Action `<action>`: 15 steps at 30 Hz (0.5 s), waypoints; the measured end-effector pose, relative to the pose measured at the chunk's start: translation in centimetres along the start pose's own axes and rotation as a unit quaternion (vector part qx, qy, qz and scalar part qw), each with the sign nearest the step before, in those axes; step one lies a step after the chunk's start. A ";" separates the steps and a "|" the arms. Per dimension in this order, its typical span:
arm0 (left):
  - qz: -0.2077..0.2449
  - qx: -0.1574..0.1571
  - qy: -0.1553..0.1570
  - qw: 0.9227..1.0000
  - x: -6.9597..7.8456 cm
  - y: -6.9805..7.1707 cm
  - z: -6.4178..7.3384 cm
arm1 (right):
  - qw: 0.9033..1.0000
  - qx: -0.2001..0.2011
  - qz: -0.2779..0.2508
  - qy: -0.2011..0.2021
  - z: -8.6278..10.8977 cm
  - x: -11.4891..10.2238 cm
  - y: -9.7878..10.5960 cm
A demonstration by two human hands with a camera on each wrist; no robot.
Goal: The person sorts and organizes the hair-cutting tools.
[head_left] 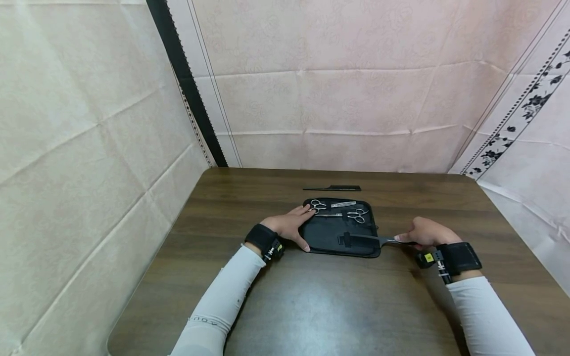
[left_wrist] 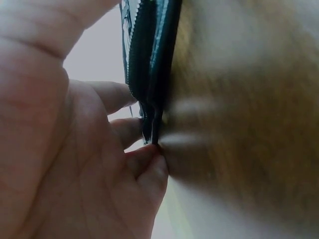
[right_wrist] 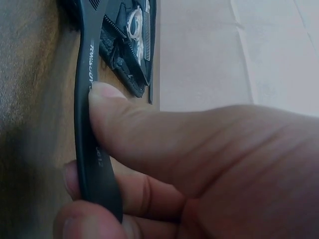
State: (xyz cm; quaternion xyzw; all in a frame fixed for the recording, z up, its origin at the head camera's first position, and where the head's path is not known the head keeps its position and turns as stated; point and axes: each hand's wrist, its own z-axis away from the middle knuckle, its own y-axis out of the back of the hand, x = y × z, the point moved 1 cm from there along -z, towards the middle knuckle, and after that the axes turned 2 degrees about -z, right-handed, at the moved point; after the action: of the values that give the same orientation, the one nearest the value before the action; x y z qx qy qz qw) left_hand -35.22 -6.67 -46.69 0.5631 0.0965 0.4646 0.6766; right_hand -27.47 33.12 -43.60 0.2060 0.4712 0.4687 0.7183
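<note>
Right grip [head_left: 431, 233] pinches a comb [head_left: 386, 241]; left grip [head_left: 291, 224] touches the case [head_left: 322, 237].

The black comb's handle [right_wrist: 85, 124] bears blurry "TONI&GUY" and digits ending "12".

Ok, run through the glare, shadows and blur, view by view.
Head: pale glare on the tabletop toward the bottom, dark shadow beside the right sleeve; left wrist: tabletop smeared and out of focus, the black case clearer; right wrist: lettering on the comb partly legible, tabletop shadowed at left.
</note>
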 end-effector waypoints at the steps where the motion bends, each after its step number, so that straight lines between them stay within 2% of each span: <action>1: 0.000 0.000 0.000 1.000 0.0 0.0 0.0 | 1.000 0.000 0.000 0.000 0.0 0.1 0.0; 15: -0.007 0.002 -0.002 1.000 -0.1 0.0 -0.1 | 1.000 0.003 0.007 0.007 0.0 0.0 0.0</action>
State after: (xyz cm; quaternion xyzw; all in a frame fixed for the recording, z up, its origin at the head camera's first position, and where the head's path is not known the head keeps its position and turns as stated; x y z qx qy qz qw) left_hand -35.33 -6.69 -46.80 0.5646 0.0999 0.4588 0.6787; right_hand -27.46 33.09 -43.61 0.2083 0.4763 0.4739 0.7107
